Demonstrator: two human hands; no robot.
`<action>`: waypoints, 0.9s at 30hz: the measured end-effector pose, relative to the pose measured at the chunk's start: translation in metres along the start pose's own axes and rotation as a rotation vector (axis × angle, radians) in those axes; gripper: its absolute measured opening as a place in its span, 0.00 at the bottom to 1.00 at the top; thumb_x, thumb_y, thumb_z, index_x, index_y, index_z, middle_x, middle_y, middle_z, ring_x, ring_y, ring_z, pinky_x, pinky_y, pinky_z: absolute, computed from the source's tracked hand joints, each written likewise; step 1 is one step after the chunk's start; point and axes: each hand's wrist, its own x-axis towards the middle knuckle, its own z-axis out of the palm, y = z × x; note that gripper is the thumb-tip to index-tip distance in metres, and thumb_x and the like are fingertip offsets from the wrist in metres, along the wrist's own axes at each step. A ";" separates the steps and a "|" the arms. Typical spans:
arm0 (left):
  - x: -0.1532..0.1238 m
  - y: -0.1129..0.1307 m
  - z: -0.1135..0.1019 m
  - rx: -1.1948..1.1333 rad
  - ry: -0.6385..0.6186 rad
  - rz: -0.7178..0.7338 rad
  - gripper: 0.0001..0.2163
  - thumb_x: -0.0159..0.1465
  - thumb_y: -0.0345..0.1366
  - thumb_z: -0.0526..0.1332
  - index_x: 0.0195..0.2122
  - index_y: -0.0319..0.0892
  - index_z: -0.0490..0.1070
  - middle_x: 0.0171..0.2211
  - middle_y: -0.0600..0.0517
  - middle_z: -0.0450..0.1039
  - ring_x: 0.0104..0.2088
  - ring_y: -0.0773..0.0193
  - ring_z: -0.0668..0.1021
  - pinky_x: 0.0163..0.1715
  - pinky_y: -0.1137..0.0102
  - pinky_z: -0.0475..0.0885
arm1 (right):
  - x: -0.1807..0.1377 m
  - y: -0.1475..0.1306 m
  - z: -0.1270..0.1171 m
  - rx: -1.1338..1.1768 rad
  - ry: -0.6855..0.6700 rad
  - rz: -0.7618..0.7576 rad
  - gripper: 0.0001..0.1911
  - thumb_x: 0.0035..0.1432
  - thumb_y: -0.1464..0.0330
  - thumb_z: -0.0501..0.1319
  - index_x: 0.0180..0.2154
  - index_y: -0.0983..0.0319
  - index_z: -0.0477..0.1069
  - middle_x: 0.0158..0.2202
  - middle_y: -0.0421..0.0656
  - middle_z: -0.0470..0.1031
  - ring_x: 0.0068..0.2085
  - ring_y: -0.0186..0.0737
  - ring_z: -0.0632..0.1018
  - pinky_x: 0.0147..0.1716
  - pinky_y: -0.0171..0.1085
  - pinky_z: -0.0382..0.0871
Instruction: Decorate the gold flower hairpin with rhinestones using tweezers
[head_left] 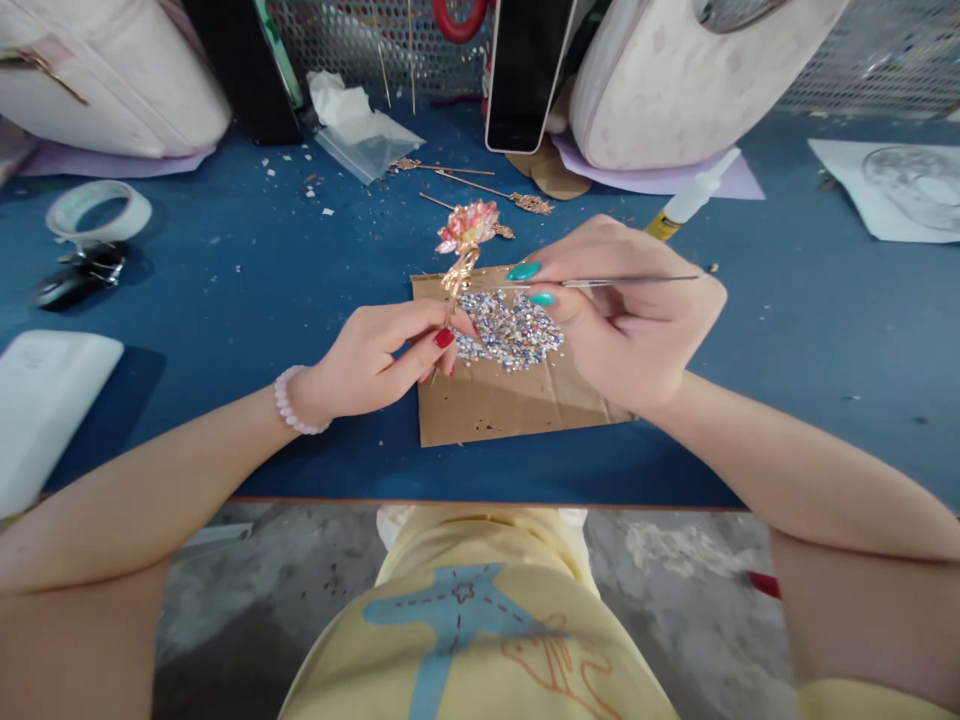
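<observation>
My left hand (375,358) pinches the gold stem of a hairpin topped with a pink flower (468,226), holding it upright over a piece of brown cardboard (501,400). A pile of small glittering stones (510,328) lies on the cardboard. My right hand (626,320) grips a thin metal tool (630,282), its tip pointing left toward the flower. Both hands hover just above the stones.
Several gold hairpin sticks (480,185) lie behind the cardboard on the blue table (225,290). A glue bottle (690,203) is at the right, a tape roll (97,210) at the left, a plastic bag (360,135) and a phone (525,75) at the back. White bags (675,80) stand behind.
</observation>
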 end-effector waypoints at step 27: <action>-0.004 -0.002 0.001 -0.023 -0.010 -0.019 0.10 0.73 0.26 0.54 0.47 0.40 0.75 0.27 0.59 0.79 0.18 0.76 0.76 0.23 0.80 0.71 | 0.002 0.001 -0.005 -0.094 0.042 -0.202 0.12 0.69 0.58 0.64 0.34 0.53 0.79 0.30 0.37 0.84 0.31 0.38 0.84 0.36 0.42 0.83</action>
